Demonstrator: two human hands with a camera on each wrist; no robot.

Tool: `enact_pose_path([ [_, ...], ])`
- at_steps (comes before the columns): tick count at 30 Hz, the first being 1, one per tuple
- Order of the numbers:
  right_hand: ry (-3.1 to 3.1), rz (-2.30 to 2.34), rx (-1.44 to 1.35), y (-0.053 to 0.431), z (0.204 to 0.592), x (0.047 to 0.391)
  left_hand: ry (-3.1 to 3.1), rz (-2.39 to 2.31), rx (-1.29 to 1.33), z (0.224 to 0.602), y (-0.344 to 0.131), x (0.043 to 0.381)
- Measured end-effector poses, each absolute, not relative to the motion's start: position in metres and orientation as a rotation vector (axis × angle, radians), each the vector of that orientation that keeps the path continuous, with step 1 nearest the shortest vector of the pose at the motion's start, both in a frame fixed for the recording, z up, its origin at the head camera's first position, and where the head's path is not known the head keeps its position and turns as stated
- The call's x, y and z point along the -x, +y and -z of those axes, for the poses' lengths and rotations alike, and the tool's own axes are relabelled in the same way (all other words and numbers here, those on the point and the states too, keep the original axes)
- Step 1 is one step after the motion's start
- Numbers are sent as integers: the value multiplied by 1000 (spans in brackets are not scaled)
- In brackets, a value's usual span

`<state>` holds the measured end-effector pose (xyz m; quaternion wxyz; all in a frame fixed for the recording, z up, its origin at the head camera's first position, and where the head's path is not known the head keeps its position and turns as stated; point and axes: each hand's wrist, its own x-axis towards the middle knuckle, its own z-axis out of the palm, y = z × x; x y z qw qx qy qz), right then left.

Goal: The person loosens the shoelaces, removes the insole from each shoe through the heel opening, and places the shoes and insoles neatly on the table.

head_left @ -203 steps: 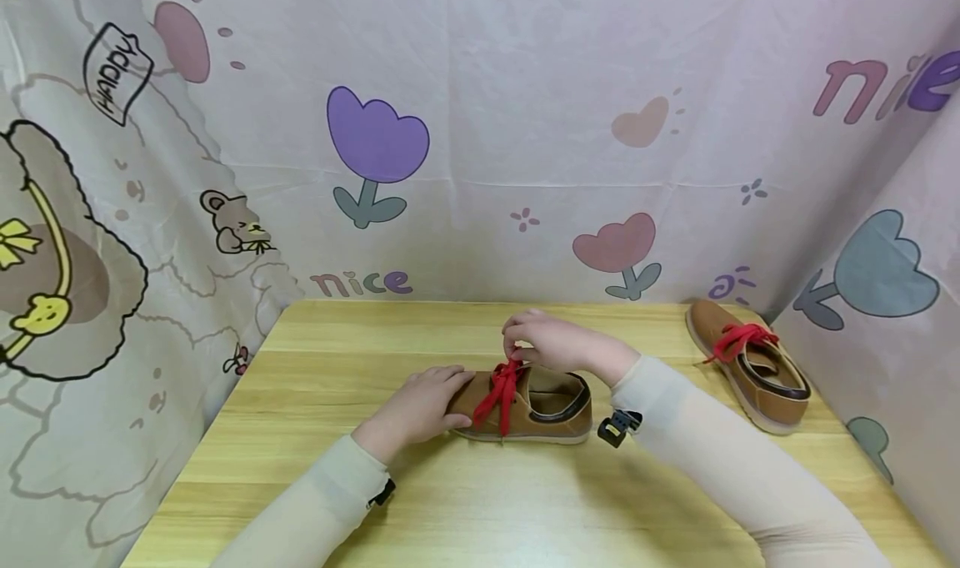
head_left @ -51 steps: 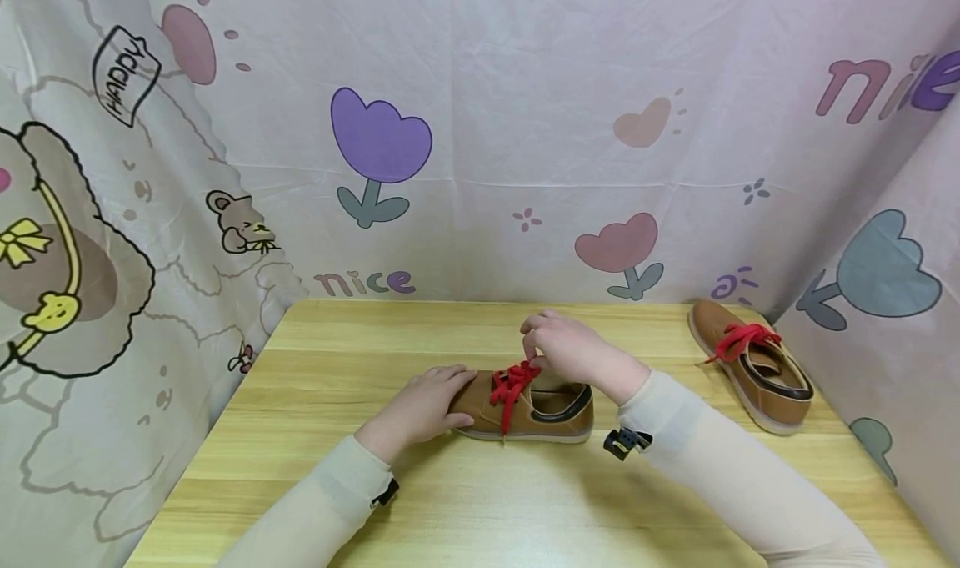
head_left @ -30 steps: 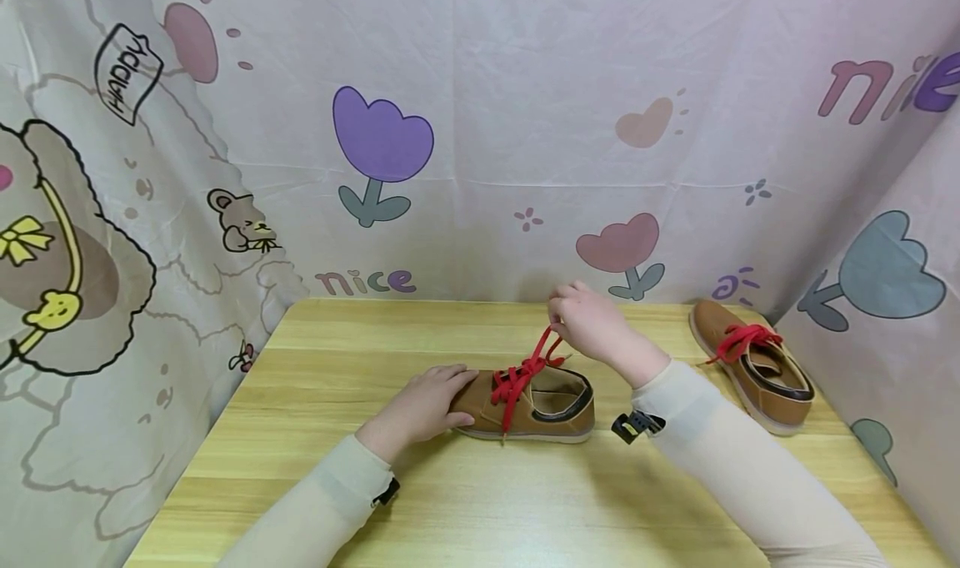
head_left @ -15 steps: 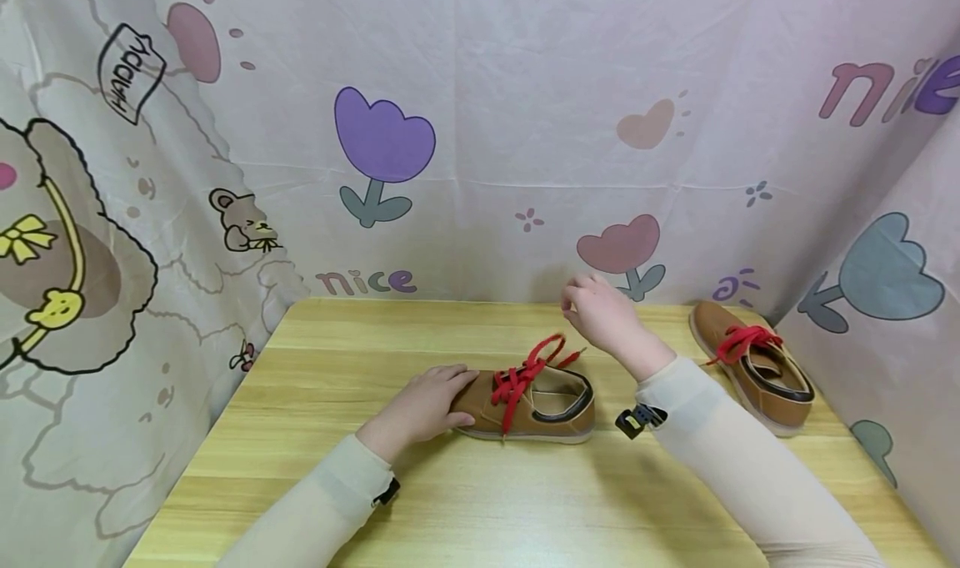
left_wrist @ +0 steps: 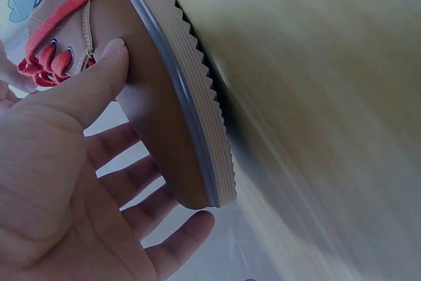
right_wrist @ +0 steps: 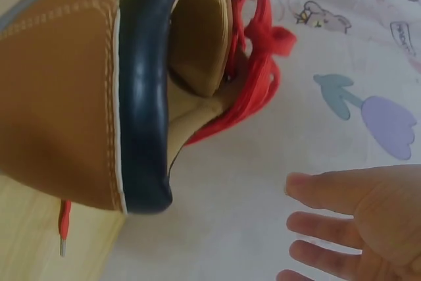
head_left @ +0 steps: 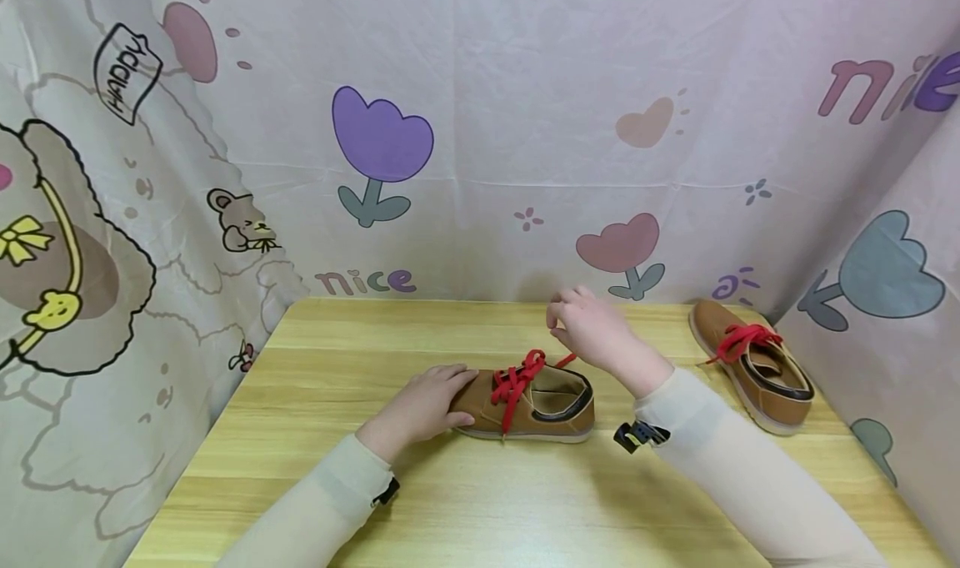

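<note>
A brown leather shoe (head_left: 551, 428) with red laces (head_left: 513, 386) lies mid-table, its toe to the left. My left hand (head_left: 414, 408) holds the toe, thumb on the near side and fingers over the far side; the left wrist view shows the thumb (left_wrist: 108, 74) pressed on the leather. Above and behind the shoe's opening hovers my right hand (head_left: 597, 332), fingers loosely bent and holding nothing. In the right wrist view a bunched red lace loop (right_wrist: 266, 41) stands at the tongue, apart from the fingers. One lace end (right_wrist: 64, 225) hangs past the heel.
A matching brown shoe (head_left: 780, 401) with tied red laces stands at the right edge of the wooden table (head_left: 495, 510). A printed cloth (head_left: 480, 134) hangs behind the table and along both sides.
My right hand lifted the lace up and rightward, let it go, then came down slightly to the left. The lace loop has sunk toward the shoe. My left hand stays on the toe.
</note>
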<state>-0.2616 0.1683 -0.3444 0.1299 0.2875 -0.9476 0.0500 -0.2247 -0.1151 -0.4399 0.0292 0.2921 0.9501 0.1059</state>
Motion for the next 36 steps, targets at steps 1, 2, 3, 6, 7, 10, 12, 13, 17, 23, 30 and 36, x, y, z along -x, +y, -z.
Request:
enact_pose_path([
  [1, -2750, -142, -849, 167, 345, 260, 2930, -329, -900, 440, -115, 224],
  [2, -2744, -136, -865, 166, 345, 259, 2930, -331, -899, 439, -115, 224],
  [3, -2739, -129, -877, 165, 345, 257, 2930, -333, -898, 439, -115, 224],
  [6, -2723, -113, -920, 162, 345, 252, 2927, -336, -890, 437, -115, 223],
  [7, -2716, -109, -936, 161, 344, 250, 2926, -336, -889, 437, -115, 222],
  [10, -2688, -93, -998, 158, 343, 244, 2924, -340, -884, 436, -115, 222],
  [12, -2665, -88, -1037, 155, 342, 240, 2925, -343, -883, 436, -114, 222],
  [13, -2652, -86, -1054, 154, 342, 238, 2925, -342, -882, 436, -114, 222],
  [17, -2622, -85, -1100, 150, 343, 233, 2926, -342, -878, 437, -114, 223],
  [23, -2581, -107, -1157, 144, 345, 226, 2928, -340, -877, 439, -115, 224],
  [30, -2568, -99, -1209, 137, 348, 218, 2920, -364, -874, 438, -115, 223],
  [36, -2569, -75, -1227, 132, 356, 214, 2925, -365, -870, 439, -115, 224],
])
